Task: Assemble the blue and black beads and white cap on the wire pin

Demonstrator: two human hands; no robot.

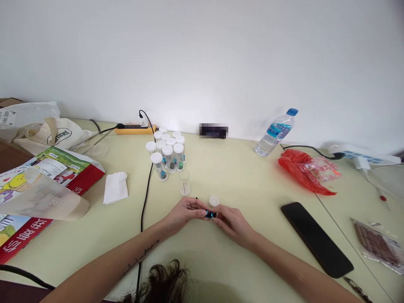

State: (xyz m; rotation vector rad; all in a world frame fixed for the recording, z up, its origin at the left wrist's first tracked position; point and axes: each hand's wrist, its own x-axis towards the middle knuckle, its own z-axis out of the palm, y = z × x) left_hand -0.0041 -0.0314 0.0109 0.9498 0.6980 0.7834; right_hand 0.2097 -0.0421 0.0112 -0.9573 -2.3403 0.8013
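Head camera view: taking the small blue-and-black piece [211,214] as the clock's centre, the left hand [186,212] comes in from about eight o'clock and the right hand [235,223] from about four. The left fingers are clamped on the piece's near-left end, with a thin pale loop [189,206] lying across them. The right fingers are closed around its other end, so the piece sits between both hands, low over the tabletop [240,176].

Just beside the hands, at twelve o'clock, a round white cap [213,201] lies flat. Toward eleven, an open clear tube [184,183] stands upright, a thin dark thing showing inside. Farther out at eleven is a close group of white-capped clear tubes [169,153], several with small blue or green items in them.

Toward half past ten, an orange power strip [135,129] lies along the wall. A folded white napkin [115,188] is between nine and ten; a translucent cup [57,202] lies on its side at nine, over a printed red-and-green bag [91,170]. A blue-capped water bottle [276,132], leaning, is at one. Red plastic [295,168] lies crumpled at two, and a black phone [317,240] rests between three and four, with a packet of brown sticks [374,242] beyond it.
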